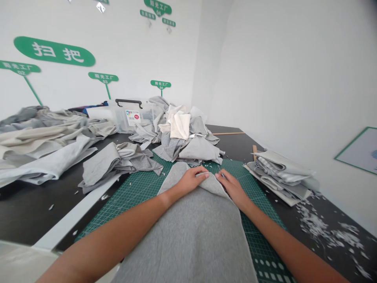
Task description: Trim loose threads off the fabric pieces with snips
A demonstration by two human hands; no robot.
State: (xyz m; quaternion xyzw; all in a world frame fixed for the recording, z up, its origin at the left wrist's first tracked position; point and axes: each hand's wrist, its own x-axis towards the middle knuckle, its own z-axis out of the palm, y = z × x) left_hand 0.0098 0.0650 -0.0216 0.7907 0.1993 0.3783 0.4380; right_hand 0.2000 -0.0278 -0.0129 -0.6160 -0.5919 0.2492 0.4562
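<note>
A gray cloth [188, 236] is being gripped at its fold by the left hand [193, 181] and the right hand [232, 188], on a green mat [141, 200]. A clear box [129, 120] is being kept behind a cloth heap [185, 137]; what is inside is too hard to see.

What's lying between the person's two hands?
The head view shows a folded edge of soft grey knit fabric between the left hand and right hand, resting on a green gridded cutting mat.
</note>
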